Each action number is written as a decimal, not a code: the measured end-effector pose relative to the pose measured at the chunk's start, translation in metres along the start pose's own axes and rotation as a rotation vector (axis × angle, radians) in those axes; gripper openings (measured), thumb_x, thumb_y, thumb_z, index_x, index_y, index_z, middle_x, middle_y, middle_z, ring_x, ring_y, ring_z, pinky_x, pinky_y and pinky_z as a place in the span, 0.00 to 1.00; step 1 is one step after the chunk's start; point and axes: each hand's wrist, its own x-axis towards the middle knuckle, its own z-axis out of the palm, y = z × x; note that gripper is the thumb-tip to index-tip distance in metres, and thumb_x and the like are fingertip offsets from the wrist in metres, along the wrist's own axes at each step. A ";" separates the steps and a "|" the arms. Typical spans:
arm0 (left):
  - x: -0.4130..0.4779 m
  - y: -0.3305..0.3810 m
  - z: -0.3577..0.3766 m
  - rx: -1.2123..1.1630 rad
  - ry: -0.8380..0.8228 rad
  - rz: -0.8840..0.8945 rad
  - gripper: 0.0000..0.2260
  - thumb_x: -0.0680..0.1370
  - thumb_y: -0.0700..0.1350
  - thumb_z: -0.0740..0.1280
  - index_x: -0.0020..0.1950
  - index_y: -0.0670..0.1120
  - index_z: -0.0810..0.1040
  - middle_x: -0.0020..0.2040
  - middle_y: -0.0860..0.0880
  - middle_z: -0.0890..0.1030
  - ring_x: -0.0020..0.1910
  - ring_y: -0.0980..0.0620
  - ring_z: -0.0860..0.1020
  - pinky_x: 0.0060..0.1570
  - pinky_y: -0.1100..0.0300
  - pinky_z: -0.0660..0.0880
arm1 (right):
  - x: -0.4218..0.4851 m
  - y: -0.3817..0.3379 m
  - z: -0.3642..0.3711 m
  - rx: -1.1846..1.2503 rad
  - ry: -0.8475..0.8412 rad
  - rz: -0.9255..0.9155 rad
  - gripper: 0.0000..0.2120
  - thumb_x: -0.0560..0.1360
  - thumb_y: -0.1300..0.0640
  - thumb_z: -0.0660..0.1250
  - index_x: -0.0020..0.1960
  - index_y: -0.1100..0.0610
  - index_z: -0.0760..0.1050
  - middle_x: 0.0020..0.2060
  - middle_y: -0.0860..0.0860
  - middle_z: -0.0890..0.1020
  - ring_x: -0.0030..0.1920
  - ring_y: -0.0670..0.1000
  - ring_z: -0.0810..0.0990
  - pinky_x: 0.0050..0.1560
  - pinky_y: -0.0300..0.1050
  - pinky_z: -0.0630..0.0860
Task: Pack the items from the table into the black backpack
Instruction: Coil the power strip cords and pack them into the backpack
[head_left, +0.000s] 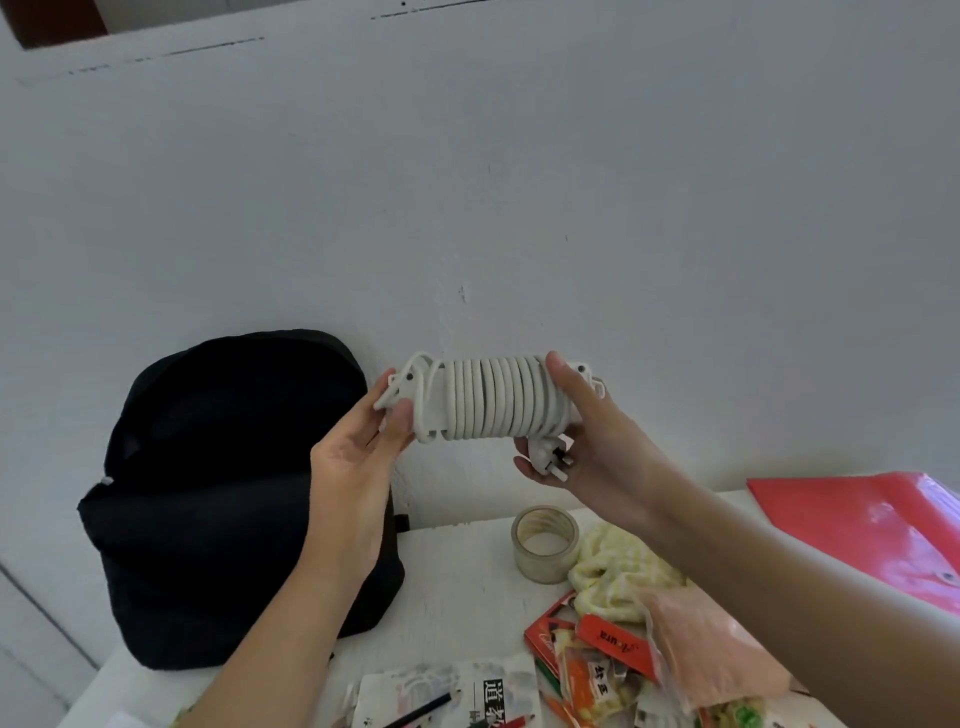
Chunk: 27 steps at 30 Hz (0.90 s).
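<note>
Clutter right of the black backpack (228, 493): glossy tape roll (545, 543), fluffy yellow cloth (618, 571), crinkly snack packets (597, 670), red folder (872, 530). Up beside the backpack, your left hand (358, 447) pinches one end of the cord-coiled white power strip (488, 397), right hand (587, 436) grips the other.

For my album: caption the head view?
Left hand and right hand hold white cord-wound power strip beside black fabric backpack.

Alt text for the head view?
The left hand and right hand hold a cord-wrapped white power strip by its ends. Below, a black backpack stands left; a tape roll, yellow cloth, red folder and snack packets lie right.
</note>
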 end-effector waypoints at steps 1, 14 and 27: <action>0.002 0.002 -0.002 -0.046 -0.032 -0.036 0.27 0.76 0.48 0.69 0.74 0.42 0.73 0.67 0.48 0.81 0.68 0.50 0.78 0.67 0.56 0.75 | 0.000 -0.002 0.000 -0.034 -0.015 0.005 0.33 0.72 0.40 0.75 0.69 0.56 0.69 0.53 0.60 0.79 0.43 0.58 0.82 0.50 0.56 0.81; -0.001 0.012 0.015 -0.325 0.049 -0.064 0.17 0.77 0.45 0.66 0.66 0.46 0.80 0.63 0.48 0.84 0.58 0.52 0.83 0.57 0.60 0.81 | -0.003 -0.007 0.010 0.310 -0.160 0.129 0.25 0.77 0.47 0.69 0.68 0.61 0.73 0.55 0.64 0.80 0.50 0.62 0.83 0.50 0.53 0.82; 0.008 0.020 0.024 -0.408 0.193 -0.316 0.09 0.80 0.40 0.68 0.48 0.47 0.88 0.47 0.47 0.86 0.44 0.52 0.85 0.39 0.62 0.81 | 0.016 0.002 0.000 0.201 -0.112 -0.083 0.35 0.76 0.47 0.70 0.74 0.65 0.62 0.53 0.63 0.75 0.47 0.63 0.79 0.36 0.51 0.79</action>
